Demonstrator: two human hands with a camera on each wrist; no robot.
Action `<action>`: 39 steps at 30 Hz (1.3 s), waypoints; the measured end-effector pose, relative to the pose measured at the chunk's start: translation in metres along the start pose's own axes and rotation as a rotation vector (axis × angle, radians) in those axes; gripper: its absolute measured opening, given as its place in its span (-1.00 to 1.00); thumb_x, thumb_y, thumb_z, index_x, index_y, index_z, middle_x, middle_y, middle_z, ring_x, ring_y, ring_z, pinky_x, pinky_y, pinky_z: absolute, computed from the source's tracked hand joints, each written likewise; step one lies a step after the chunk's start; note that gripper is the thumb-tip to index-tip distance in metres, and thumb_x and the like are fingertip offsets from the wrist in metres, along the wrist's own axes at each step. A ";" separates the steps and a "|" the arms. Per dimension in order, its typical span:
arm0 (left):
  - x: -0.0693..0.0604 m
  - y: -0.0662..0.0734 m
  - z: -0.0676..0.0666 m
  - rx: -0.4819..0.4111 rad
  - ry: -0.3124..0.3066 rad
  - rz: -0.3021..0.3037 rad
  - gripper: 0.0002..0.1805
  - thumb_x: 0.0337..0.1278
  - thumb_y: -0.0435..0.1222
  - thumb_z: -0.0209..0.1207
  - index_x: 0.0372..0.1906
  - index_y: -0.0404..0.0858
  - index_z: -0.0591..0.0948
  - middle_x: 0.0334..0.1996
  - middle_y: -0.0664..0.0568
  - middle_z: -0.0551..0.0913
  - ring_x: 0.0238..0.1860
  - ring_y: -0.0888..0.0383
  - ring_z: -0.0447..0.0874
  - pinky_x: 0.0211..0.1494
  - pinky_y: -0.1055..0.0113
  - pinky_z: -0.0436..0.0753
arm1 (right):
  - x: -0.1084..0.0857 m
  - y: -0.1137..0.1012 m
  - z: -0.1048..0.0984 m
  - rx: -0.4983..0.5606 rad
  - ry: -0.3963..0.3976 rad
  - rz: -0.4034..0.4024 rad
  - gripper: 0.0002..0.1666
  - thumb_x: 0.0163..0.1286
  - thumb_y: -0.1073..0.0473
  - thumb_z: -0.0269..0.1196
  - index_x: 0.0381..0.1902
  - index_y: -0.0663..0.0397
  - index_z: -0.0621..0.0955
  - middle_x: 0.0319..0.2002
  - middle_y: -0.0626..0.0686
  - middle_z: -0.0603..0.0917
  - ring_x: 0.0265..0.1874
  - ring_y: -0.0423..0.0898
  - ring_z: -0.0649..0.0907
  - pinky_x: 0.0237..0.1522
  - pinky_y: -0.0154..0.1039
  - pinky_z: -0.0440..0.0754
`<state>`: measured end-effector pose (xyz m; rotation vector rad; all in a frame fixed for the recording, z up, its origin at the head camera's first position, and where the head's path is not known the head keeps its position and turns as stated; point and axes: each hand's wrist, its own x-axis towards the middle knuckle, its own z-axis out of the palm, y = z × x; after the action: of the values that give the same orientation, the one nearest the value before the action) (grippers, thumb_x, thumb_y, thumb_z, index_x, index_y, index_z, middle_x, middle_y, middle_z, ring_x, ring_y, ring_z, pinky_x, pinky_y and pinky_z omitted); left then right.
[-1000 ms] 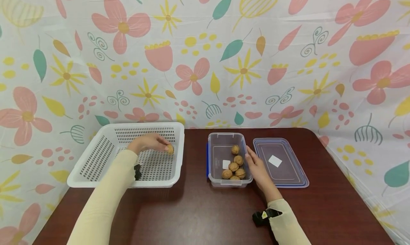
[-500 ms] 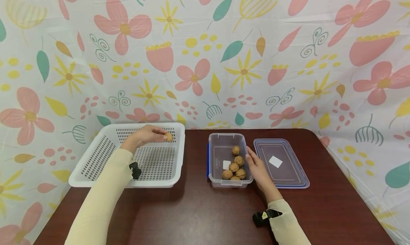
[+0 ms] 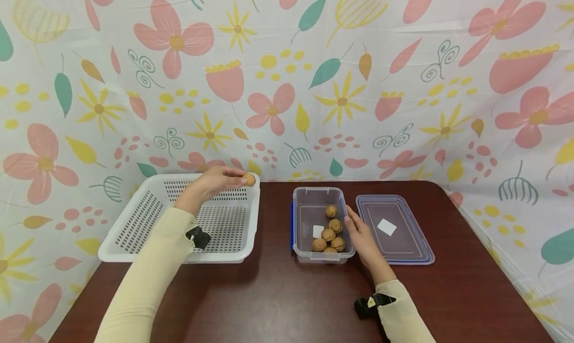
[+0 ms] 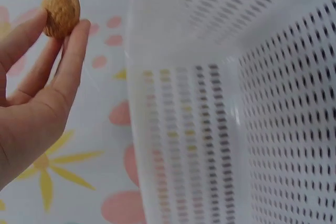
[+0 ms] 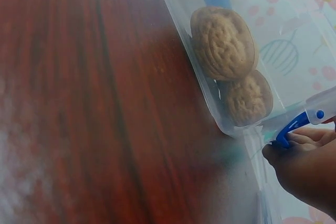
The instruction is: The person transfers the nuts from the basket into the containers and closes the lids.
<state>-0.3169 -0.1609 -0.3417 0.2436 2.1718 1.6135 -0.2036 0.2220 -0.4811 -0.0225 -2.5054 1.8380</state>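
Observation:
My left hand [image 3: 217, 181] pinches a walnut [image 3: 249, 179] between thumb and fingertips, above the back right of the white perforated basket [image 3: 256, 203]. In the left wrist view the walnut [image 4: 62, 12] is held up beside the basket's rim [image 4: 135, 77]. My right hand [image 3: 362, 238] holds the right side of a clear plastic container [image 3: 309, 257], its thumb by the rim; in the right wrist view the thumb [image 5: 294, 169] lies against a blue latch [image 5: 291, 128]. Several walnuts [image 3: 329, 234] lie in the container, mostly towards its near right.
A clear lid [image 3: 410, 238] with a blue edge and a white label lies right of the container. The dark wooden table [image 3: 278, 293] stretches in front, with a floral cloth [image 3: 287, 59] hanging behind. Bare tabletop separates basket and container.
My left hand has lifted the walnut from inside the basket, first upward, then rightward to the level of the back rim. The right hand and the container stay in place.

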 end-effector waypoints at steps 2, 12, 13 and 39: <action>0.000 0.006 0.006 -0.013 0.012 -0.007 -0.47 0.27 -0.36 0.19 0.30 -0.41 0.39 0.20 -0.22 0.46 0.21 -0.06 0.49 0.22 0.25 0.52 | 0.000 0.000 0.000 0.000 0.000 0.000 -0.35 0.61 0.01 -0.17 0.52 0.13 0.04 0.48 0.28 0.06 0.42 0.26 0.11 0.40 0.16 0.08; 0.003 0.028 0.044 -0.130 0.060 -0.005 -0.49 0.24 -0.43 0.20 0.28 -0.42 0.42 0.24 -0.23 0.40 0.25 -0.09 0.44 0.31 0.17 0.43 | -0.002 -0.002 -0.001 -0.001 -0.014 0.024 -0.33 0.60 -0.03 -0.18 0.53 0.08 0.02 0.49 0.27 0.02 0.43 0.27 0.07 0.39 0.21 0.07; 0.003 0.029 0.048 -0.132 0.063 -0.002 -0.50 0.24 -0.43 0.20 0.27 -0.42 0.42 0.24 -0.22 0.41 0.24 -0.08 0.45 0.30 0.18 0.44 | -0.002 -0.002 -0.001 -0.003 -0.015 0.027 -0.33 0.60 -0.04 -0.19 0.53 0.08 0.01 0.49 0.27 0.02 0.43 0.27 0.07 0.38 0.21 0.07; 0.018 0.034 0.166 -0.285 0.136 0.072 -0.58 0.21 -0.46 0.21 0.16 -0.48 0.50 0.18 -0.24 0.48 0.12 -0.09 0.57 0.20 0.20 0.54 | -0.001 -0.004 -0.001 0.007 -0.005 0.031 -0.36 0.61 0.01 -0.18 0.53 0.07 0.03 0.48 0.26 0.06 0.44 0.23 0.08 0.40 0.17 0.07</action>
<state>-0.2653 0.0014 -0.3537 0.1295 2.0144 2.0075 -0.2024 0.2216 -0.4770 -0.0570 -2.5168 1.8603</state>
